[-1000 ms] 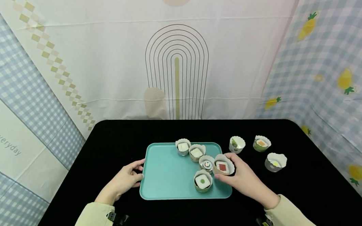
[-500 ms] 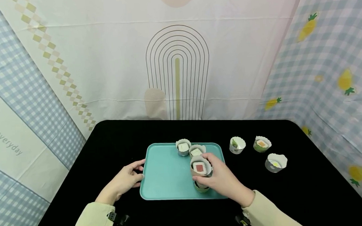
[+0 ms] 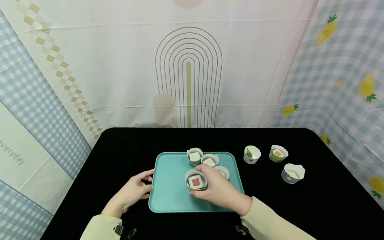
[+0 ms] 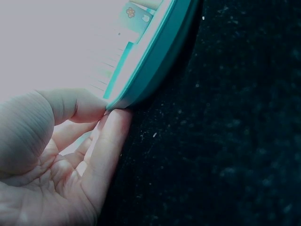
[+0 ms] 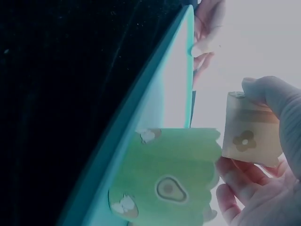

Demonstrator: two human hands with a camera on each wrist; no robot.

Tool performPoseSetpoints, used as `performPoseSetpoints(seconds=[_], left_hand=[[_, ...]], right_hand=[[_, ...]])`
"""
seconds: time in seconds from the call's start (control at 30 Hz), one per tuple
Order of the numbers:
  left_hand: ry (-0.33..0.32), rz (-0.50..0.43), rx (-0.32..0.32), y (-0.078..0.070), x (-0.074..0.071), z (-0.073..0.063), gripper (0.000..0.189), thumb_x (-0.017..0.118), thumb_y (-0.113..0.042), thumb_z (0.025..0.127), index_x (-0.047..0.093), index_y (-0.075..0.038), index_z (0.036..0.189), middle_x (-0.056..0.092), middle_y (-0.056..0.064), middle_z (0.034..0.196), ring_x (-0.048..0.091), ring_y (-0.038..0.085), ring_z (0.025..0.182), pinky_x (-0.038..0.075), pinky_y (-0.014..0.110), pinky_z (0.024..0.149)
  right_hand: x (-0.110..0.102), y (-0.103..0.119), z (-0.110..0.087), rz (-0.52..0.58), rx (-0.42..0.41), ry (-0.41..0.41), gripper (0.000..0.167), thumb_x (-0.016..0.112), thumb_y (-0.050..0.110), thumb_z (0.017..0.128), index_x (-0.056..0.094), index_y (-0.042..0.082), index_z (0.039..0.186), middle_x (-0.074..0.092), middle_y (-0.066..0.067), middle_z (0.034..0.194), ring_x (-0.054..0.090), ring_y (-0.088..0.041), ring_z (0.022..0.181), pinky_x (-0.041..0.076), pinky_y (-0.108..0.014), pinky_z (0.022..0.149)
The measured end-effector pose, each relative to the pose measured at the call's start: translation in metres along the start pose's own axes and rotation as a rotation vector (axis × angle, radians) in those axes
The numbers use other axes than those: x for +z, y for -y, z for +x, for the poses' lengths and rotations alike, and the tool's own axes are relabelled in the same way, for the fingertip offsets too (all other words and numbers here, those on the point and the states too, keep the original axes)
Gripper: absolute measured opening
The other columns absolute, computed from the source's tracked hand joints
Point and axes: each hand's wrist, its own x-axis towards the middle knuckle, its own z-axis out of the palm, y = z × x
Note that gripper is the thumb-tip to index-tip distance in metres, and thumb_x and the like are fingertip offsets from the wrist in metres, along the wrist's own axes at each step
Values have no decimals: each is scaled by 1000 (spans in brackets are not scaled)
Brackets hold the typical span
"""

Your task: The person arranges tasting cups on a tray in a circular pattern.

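Note:
My right hand [image 3: 220, 189] grips a paper baking cup [image 3: 195, 182] over the middle of a teal tray [image 3: 165, 199]. Inside this cup lies a white square piece with a red top. The right wrist view shows thumb and fingers on either side of the cup, apart from the tray floor as far as I can tell. Nearby on the tray stands a green paper cup [image 5: 164, 174] with an avocado print, mostly hidden by my hand in the head view. With thumb and fingertips, my left hand [image 3: 133, 190] pinches the tray's left rim.
Other filled paper cups stand on the tray: one at the back [image 3: 194, 158], one beside it [image 3: 209, 160], one half behind my hand [image 3: 223, 171]. Right of the tray on the black table [image 3: 122, 152] are a white cup [image 3: 251, 155], a green cup [image 3: 277, 154] and a grey cup [image 3: 293, 173].
My right hand has carried the red-topped cup leftward, from the tray's right side past the other cups to the tray's middle. The left hand and the tray stay put.

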Motion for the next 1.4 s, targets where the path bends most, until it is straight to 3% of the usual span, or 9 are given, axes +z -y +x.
performPoseSetpoints(seconds=[0.23, 0.43, 0.67, 0.8, 1.03, 1.4], left_hand=[[-9, 0, -1, 0, 2, 1, 61, 58, 0, 91, 43, -17, 147, 49, 11, 115, 54, 27, 81, 57, 39, 78], [-14, 7, -1, 1, 3, 2, 60, 58, 1, 91, 43, -17, 147, 49, 10, 114, 55, 26, 81, 57, 39, 78], [-12, 9, -5, 1, 3, 0, 60, 59, -2, 91, 43, -18, 147, 50, 10, 114, 55, 27, 80, 56, 39, 78], [-12, 6, -2, 1, 3, 0, 60, 59, -1, 91, 43, -18, 147, 49, 10, 114, 54, 26, 80, 56, 40, 78], [-10, 3, 2, 1, 2, 0, 60, 58, 0, 91, 43, -17, 147, 48, 11, 115, 54, 26, 82, 56, 39, 79], [-5, -3, -10, 2, 1, 2, 59, 57, -1, 92, 43, -18, 147, 48, 11, 115, 54, 27, 84, 56, 40, 80]], right_hand=[[7, 1, 4, -133, -58, 34, 63, 79, 41, 79, 53, 14, 129, 59, 4, 118, 57, -9, 101, 47, -33, 90], [10, -1, 4, -203, -83, 47, 63, 79, 44, 78, 54, 16, 128, 61, 7, 115, 58, -4, 96, 34, -41, 102], [11, -3, 3, -275, -95, 69, 69, 79, 48, 77, 53, 15, 132, 62, 6, 118, 58, -7, 101, 32, -42, 101], [9, -6, 1, -259, -119, 59, 69, 79, 49, 76, 56, 12, 130, 63, 4, 115, 56, -11, 102, 29, -44, 102], [7, -10, -1, -264, -134, 39, 56, 76, 53, 77, 66, 20, 120, 63, 7, 114, 53, -12, 109, 24, -47, 105], [4, -12, -5, -264, -125, 41, 47, 75, 52, 79, 67, 23, 116, 61, 9, 111, 50, -11, 105, 22, -47, 105]])
